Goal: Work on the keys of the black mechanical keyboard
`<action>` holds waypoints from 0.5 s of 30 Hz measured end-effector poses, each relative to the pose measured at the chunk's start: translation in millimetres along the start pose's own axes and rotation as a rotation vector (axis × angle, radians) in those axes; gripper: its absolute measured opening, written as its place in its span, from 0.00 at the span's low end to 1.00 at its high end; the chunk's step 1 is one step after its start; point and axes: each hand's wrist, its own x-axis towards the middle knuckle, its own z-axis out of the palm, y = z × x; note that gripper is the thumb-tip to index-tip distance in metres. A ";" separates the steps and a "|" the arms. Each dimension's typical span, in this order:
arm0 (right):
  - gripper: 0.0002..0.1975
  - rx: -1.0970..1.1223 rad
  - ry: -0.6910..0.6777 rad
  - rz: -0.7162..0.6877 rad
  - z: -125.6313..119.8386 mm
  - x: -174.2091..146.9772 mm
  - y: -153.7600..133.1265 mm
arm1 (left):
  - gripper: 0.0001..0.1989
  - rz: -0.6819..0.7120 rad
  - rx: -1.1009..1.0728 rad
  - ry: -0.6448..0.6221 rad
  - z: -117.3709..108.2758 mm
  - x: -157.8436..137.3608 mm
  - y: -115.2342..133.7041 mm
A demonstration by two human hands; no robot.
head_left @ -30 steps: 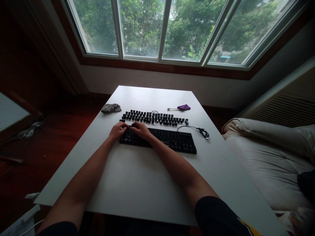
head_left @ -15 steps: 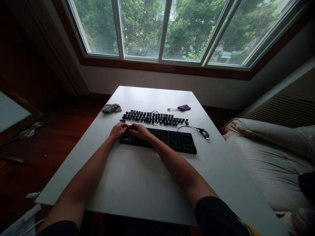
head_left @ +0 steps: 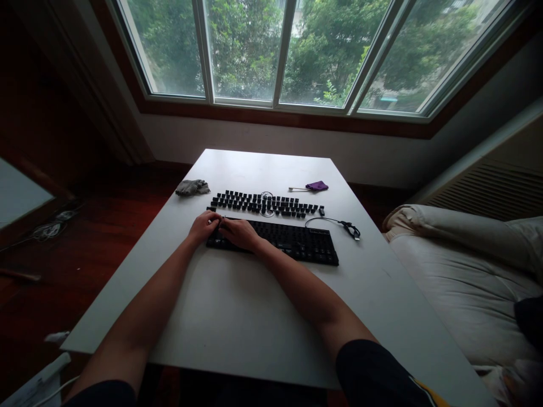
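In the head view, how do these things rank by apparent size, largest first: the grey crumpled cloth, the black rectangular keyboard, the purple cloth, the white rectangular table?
1. White rectangular table
2. Black rectangular keyboard
3. Grey crumpled cloth
4. Purple cloth

Stretches away toward the window as a smooth white table (head_left: 237, 316) and bears, near its middle, a black keyboard (head_left: 314, 246) lying crosswise, with many loose black keycaps (head_left: 254, 204) in uneven rows just beyond. Carries, at the right, a thin dark cable (head_left: 351, 229) running from the keyboard's far edge into a small bundle that ends in a plug (head_left: 357, 238). Holds, farther back, a crumpled grey cloth (head_left: 193, 187) by the left edge and, toward the right, a purple cloth (head_left: 317, 185) with a thin light-tipped stick (head_left: 299, 188) reaching leftward beside it.
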 end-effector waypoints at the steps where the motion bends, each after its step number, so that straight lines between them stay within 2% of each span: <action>1: 0.11 0.017 0.019 0.014 1.6 -0.7 0.3 | 0.09 0.002 0.004 0.000 0.1 0.0 -0.3; 4: 0.09 0.107 0.068 0.063 3.0 -1.4 0.9 | 0.09 0.008 0.014 -0.008 0.2 -0.3 -0.3; 11: 0.10 0.453 0.258 0.275 -0.1 2.4 7.4 | 0.09 0.011 0.032 0.006 0.0 -2.7 4.8; 15: 0.11 0.528 0.390 0.366 0.0 4.6 12.8 | 0.09 0.038 0.023 0.025 -3.2 -3.3 12.9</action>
